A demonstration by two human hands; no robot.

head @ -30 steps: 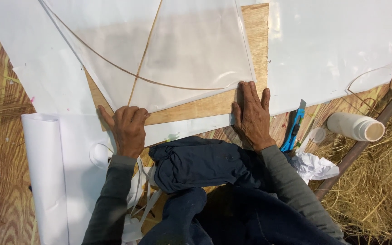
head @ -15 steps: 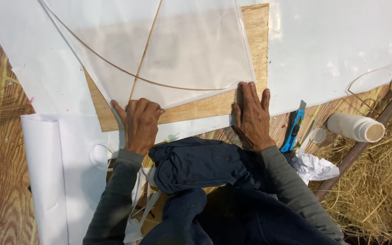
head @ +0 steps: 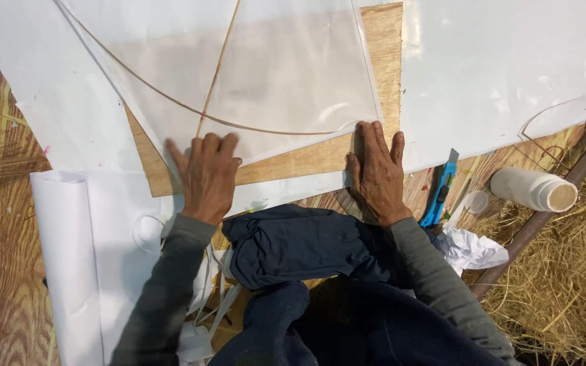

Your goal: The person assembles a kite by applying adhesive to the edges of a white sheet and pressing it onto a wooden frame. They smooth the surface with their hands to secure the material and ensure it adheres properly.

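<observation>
Both hands press flat, fingers spread, gripping nothing: the left hand point(head: 205, 177) and right hand point(head: 377, 173) hold the clear plastic sheet point(head: 286, 74) on a wooden board point(head: 306, 161). A blue knife point(head: 440, 192) lies just right of the right fingers.

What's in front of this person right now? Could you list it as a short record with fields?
Left hand: flat, palm down on the edge of a translucent sheet
Right hand: flat, pressing the sheet's lower right corner
Sheet frame: thin sticks, one straight, one bowed
Under the sheet: plywood board
Right of the hands: blue utility knife, white bottle lying on its side, small cap
Left: rolled white paper
Floor: straw
</observation>
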